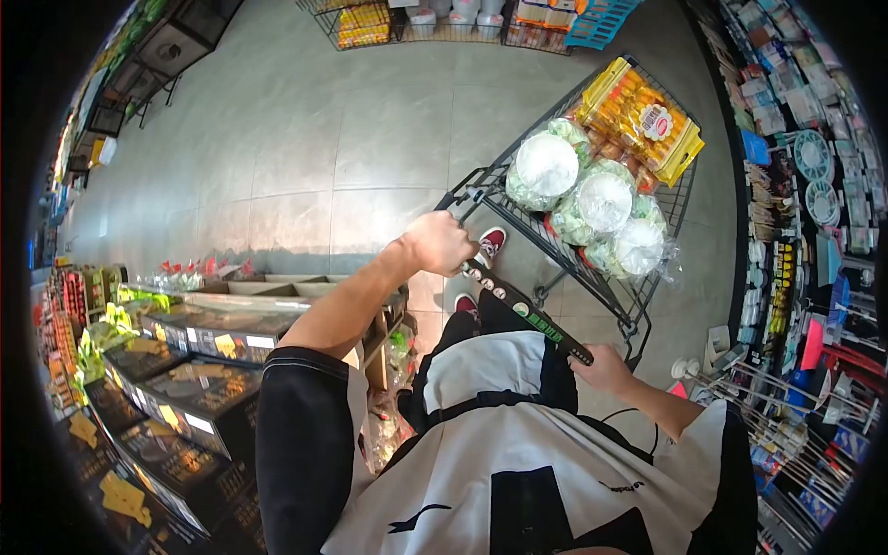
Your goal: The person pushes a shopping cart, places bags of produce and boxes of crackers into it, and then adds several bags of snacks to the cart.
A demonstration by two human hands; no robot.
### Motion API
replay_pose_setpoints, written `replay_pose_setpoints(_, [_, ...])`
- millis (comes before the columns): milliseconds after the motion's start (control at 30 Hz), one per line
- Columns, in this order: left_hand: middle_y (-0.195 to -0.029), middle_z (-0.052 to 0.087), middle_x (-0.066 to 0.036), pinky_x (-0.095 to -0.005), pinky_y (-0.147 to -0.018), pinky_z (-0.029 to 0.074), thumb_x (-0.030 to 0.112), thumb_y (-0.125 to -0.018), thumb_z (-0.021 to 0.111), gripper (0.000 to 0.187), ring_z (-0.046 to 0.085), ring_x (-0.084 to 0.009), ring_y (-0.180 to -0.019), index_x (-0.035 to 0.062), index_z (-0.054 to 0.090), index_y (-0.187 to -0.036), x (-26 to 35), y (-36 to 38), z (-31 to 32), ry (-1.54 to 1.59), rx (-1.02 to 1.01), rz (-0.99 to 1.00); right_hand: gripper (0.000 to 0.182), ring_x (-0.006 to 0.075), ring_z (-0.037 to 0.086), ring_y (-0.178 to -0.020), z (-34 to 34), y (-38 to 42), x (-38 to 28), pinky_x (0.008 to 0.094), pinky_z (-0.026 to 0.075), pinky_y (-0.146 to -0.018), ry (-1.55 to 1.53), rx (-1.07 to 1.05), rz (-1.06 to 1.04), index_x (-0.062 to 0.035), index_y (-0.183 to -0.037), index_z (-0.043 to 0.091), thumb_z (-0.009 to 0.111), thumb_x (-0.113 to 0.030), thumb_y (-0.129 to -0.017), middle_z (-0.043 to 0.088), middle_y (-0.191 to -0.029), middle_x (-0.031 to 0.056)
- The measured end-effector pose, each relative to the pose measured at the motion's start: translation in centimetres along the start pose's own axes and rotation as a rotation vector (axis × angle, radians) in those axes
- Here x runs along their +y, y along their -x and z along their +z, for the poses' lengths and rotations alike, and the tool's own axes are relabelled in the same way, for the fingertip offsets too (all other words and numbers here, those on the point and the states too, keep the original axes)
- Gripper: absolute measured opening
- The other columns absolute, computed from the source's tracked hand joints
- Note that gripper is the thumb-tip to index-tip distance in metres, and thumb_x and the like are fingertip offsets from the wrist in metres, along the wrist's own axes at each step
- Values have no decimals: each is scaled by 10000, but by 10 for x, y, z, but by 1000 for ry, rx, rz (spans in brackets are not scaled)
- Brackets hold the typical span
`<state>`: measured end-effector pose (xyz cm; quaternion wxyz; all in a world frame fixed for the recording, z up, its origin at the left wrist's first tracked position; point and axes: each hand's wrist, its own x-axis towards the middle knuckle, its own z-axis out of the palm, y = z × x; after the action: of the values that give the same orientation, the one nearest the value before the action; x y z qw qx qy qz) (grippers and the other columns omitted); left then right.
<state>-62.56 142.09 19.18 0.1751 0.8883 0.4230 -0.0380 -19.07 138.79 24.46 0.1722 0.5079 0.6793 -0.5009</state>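
My left hand point(440, 242) is closed around the left end of the shopping cart's black handle bar point(521, 308). My right hand point(605, 367) grips the bar's right end. The wire cart point(664, 211) stands in front of me and holds three round clear-wrapped packs of greens point(603, 200) and a yellow packet of snacks point(641, 120). My red shoes point(491, 243) show beneath the handle.
Low display shelves with boxed goods point(190, 370) line my left side. Racks of small hanging items point(814, 231) fill the right. A wire shelf with packaged goods point(444, 20) stands across the grey tiled floor point(305, 139) ahead.
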Motion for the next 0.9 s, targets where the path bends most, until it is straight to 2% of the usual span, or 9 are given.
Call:
replay_pose_setpoints(100, [-656,708,-85,-439,-641,584,296,-708,712,192,739,-309,-681,145,720,-826,-30,6,12,12,-20,-1,267,425,595,-635,0,-31,-20,486,484,-653,17,-94,70,36,-862,677,713,-229,-873,614,-693,250])
replay_pose_setpoints(200, [-659,711,-82,-443,-644,584,304,-716,713,189,741,-311,-683,151,724,-826,-46,-7,8,-7,-82,19,273,236,491,-561,-8,-37,-32,444,447,-599,-31,-73,25,50,-828,646,699,-210,-890,540,-615,189])
replay_pose_setpoints(233, [-664,713,-83,-442,-654,585,321,-726,718,203,743,-310,-694,150,728,-835,-51,-10,9,-5,-93,22,279,229,492,-562,-6,-41,-29,440,447,-603,-59,-43,-37,46,-822,647,697,-219,-892,528,-614,185])
replay_pose_setpoints(333, [-683,718,-92,-439,-657,585,331,-741,717,210,745,-312,-714,145,733,-837,-75,-5,14,39,-128,44,270,364,642,-655,-1,-63,-40,456,501,-680,11,-152,76,38,-905,696,705,-232,-892,638,-730,258])
replay_pose_setpoints(533, [-859,764,-127,-462,-807,582,321,-719,729,246,747,-336,-891,140,783,-877,-100,-40,-24,161,-381,52,307,229,648,-681,-24,-78,-46,401,528,-712,-84,-269,148,-10,-987,711,706,-306,-904,667,-726,170])
replay_pose_setpoints(600, [-892,770,-140,-460,-826,580,314,-718,727,263,745,-346,-913,137,794,-900,-96,-54,-30,190,-473,29,335,196,585,-627,-31,-73,-42,403,492,-639,-102,-283,118,6,-959,706,725,-325,-916,632,-679,161])
replay_pose_setpoints(700, [-930,783,-143,-454,-851,592,307,-748,727,256,753,-354,-918,122,810,-906,-105,-69,-35,237,-573,13,340,315,698,-734,-35,-81,-32,437,537,-736,-74,-343,52,-16,-1002,725,727,-344,-915,708,-791,208])
replay_pose_setpoints(800, [-952,786,-152,-452,-873,595,303,-778,721,260,759,-355,-926,112,813,-928,-102,-77,-43,223,-654,-3,343,355,712,-771,-34,-80,-25,451,539,-748,-111,-383,59,-12,-993,744,733,-346,-918,728,-830,220])
replay_pose_setpoints(900, [-976,785,-162,-452,-886,592,297,-801,705,251,758,-357,-946,110,807,-935,-107,-90,-51,197,-676,9,348,295,690,-698,-35,-85,-24,432,535,-692,-165,-393,81,-1,-955,757,748,-348,-920,712,-757,176])
